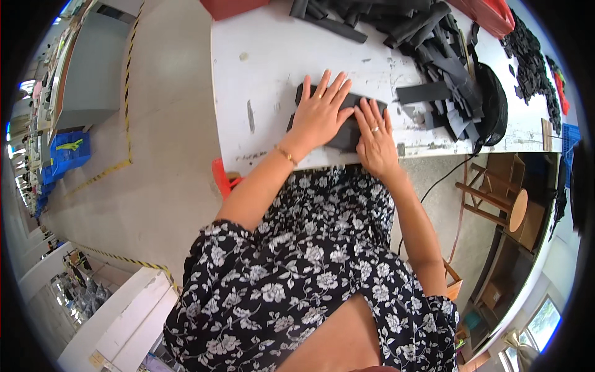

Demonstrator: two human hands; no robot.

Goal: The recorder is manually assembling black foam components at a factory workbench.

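Observation:
Under both my hands lies a flat, dark piece of material [343,137] near the table's front edge; it looks like folded black fabric or foam, though my hands cover much of it. My left hand [319,111] presses flat on its left part, fingers spread and pointing away from me. On its right part rests my right hand [375,137], fingers stretched out and flat. The thumb and fingers of the two hands nearly meet in the middle. Neither hand grips anything.
Loose black strips [455,99] pile up on the white table [248,80] to the right, beside a black mesh-like bag [494,105]. Dark rolls [328,25] lie at the back. Red things [489,15] sit at the far edge. A wooden stool [496,198] stands below right.

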